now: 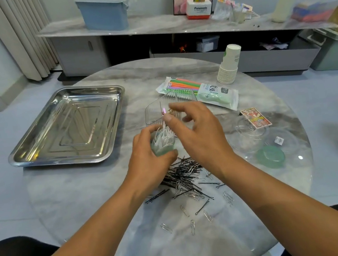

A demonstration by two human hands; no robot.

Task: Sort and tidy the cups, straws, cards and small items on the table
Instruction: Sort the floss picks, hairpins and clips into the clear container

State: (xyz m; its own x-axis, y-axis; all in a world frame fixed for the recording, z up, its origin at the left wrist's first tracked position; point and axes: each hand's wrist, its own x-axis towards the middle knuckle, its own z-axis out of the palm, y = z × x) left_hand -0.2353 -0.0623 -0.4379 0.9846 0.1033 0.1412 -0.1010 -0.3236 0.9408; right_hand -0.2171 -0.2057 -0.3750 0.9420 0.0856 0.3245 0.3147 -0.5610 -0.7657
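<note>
**Loading picks into the green cup**

I'm reading the scene left to right. Steel tray (67,127) is sitting far left on the marble tabletop (62,190), shiny, ribbed floor, nothing in it that I can see.

Left hand (145,152) is wrapping its fingers round a small translucent green cup (163,148) packed with thin white sticks (163,137), their long axes roughly upright, fanning a little toward the right hand.

Right hand (197,132) is hovering just beside and above the cup, fingers half-spread; thumb and forefinger look to be pinching a pink-tipped stick (164,115), though it's blurred. It's the nearer hand to the clear plastic box (160,109) behind.

I'm judging the next move as a short drop down-left into the cup.

Below the hands: tangled pile of black hairpins and wire paperclips (183,181). Further right: straw pack (197,91), paper cup stack (229,64), cards (255,117), green lid (271,156).
</note>
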